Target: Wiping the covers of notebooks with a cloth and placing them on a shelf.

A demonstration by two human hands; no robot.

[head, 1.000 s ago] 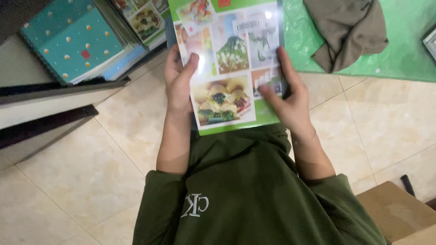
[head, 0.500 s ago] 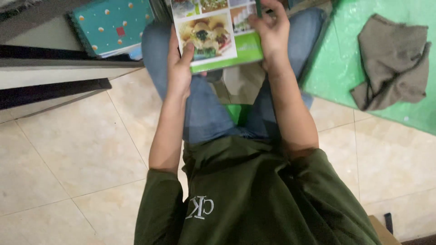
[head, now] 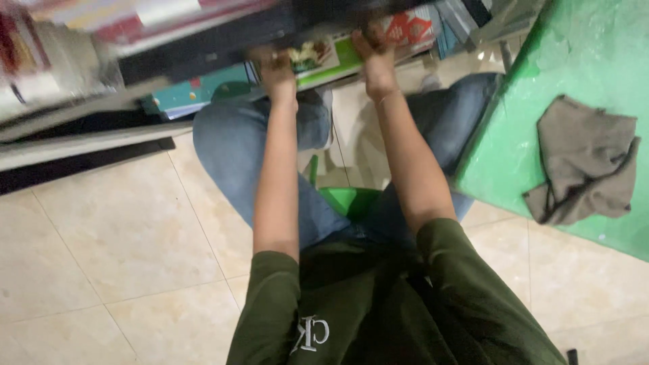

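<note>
- Left hand (head: 277, 71): my fingers grip the left edge of the green picture booklet (head: 321, 57).
- Right hand (head: 375, 57): fingers closed on the booklet's right edge — both arms stretched forward over my knees.
- Booklet position: held out at the front of the shelf (head: 203, 34), partly under its dark edge; the view is blurred here.
- Surroundings: a teal notebook (head: 182, 94) lies on a lower shelf board; a grey cloth (head: 588, 162) lies on the green bench (head: 527, 101) to my right — well apart from both hands.
</note>
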